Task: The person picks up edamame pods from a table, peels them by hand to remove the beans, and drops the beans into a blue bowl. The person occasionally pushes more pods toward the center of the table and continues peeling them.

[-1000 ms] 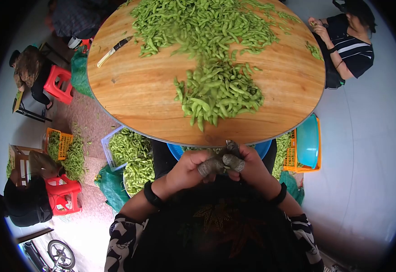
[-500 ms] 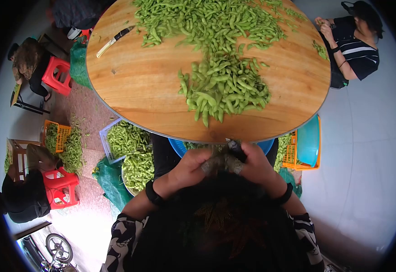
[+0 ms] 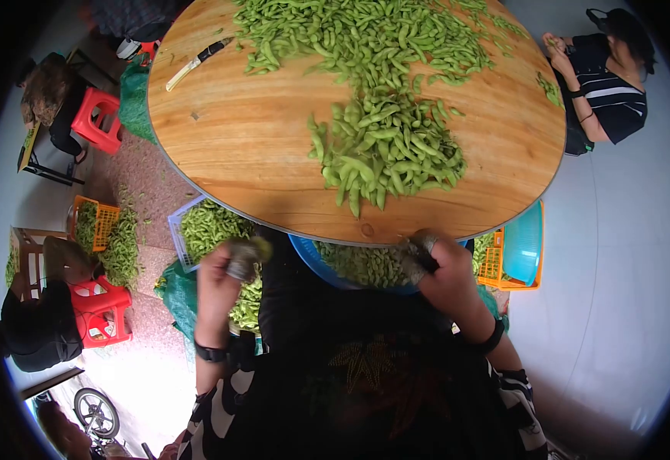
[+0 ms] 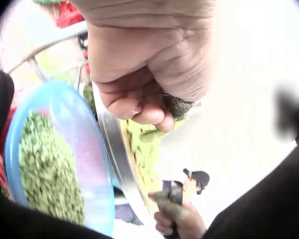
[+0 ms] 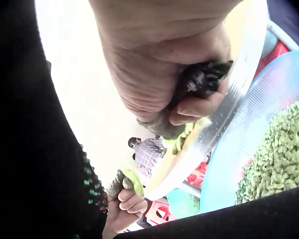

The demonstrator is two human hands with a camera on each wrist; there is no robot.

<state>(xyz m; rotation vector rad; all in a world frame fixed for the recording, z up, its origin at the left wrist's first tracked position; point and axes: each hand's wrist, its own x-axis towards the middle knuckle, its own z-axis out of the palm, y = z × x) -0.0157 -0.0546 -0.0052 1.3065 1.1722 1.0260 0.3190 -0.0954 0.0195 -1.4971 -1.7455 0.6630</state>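
My left hand (image 3: 220, 287), its thumb wrapped in grey, is over the crates left of the lap and pinches a green pod (image 4: 153, 135). The same pod (image 5: 135, 182) shows at its fingertips in the right wrist view. My right hand (image 3: 451, 284) is by the table's front edge, above the right side of a blue basin (image 3: 301, 250); its fingers curl round a small black object (image 5: 202, 80), partly hidden in the palm. Green beans (image 3: 365, 264) lie in the basin. Piled pods (image 3: 388, 149) are on the round wooden table (image 3: 243, 153).
A knife (image 3: 198, 64) lies on the table's left side. Left of the lap are a lilac crate (image 3: 175, 230) of pods and a green sack (image 3: 177, 295). An orange crate (image 3: 491, 268) with a teal basin (image 3: 522, 244) stands to the right. Several people sit around.
My hands were together at the table edge and have separated. The left moved left, away from the basin; the right moved slightly right. More of the basin's beans shows.
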